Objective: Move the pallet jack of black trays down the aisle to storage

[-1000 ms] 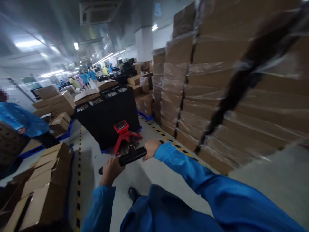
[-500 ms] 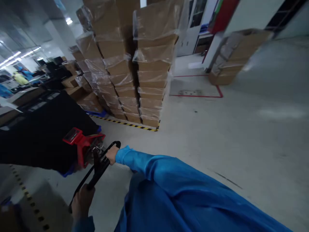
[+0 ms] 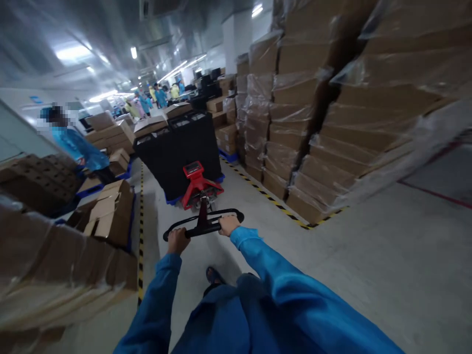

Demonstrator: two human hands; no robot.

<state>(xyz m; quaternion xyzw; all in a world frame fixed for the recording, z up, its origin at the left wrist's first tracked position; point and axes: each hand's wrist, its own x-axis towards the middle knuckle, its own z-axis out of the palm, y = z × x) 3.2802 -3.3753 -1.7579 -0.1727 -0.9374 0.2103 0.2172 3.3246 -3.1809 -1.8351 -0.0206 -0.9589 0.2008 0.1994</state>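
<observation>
Black T-bar handle [image 3: 203,224] of red pallet jack [image 3: 197,184] in both fists, L hand [image 3: 178,241] and R hand [image 3: 228,225] well apart either side of stem, prob for steering leverage, black-wrapped load [image 3: 175,152] just ahead, shrink-wrapped carton stacks [image 3: 295,123] right behind yellow-black floor tape [image 3: 273,199], likely for aisle clearance.

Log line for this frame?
left hand: gripping jack handle | right hand: gripping jack handle | ahead: black pallet load | right: wrapped cartons

Bright ceiling lights [image 3: 73,52] glare; wide-angle edges stretch and blur.
</observation>
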